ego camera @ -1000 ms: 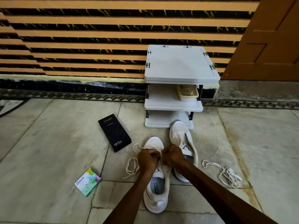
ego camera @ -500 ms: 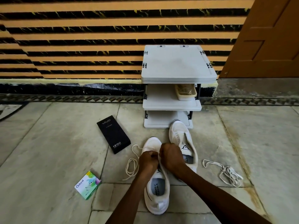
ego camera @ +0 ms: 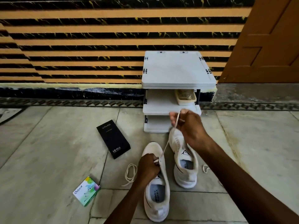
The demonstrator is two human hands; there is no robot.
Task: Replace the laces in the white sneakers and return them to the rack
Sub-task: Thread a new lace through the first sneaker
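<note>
Currently mid-relacing, first shoe. Far left on the floor, a small colourful box [ego camera: 86,190] and a black phone box [ego camera: 113,140] are lying well apart from the work and taking no part in it.

Next along, a lace [ego camera: 129,174] is trailing its free end in loops on the floor just beside the left hand [ego camera: 148,167]. That hand is curling its fingers over the eyelets of the left sneaker [ego camera: 156,194] and pinching there. Judgement: it is pinning the shoe down so the pull does not lift it.

From those eyelets the lace is running taut up to the right hand [ego camera: 187,125], which is gripping it between thumb and fingers, raised in front of the lower shelves. It is probably drawing slack through.

The right sneaker [ego camera: 186,165] is standing just beside the first, toe towards the rack [ego camera: 178,68], with no lace showing in it, apparently waiting its turn. A second lace [ego camera: 203,168] is lying on the floor to its right, mostly hidden by the forearm.

Both sneakers are sitting on the floor, not yet on the rack. A tray [ego camera: 186,101] is occupying part of the upper shelf.
</note>
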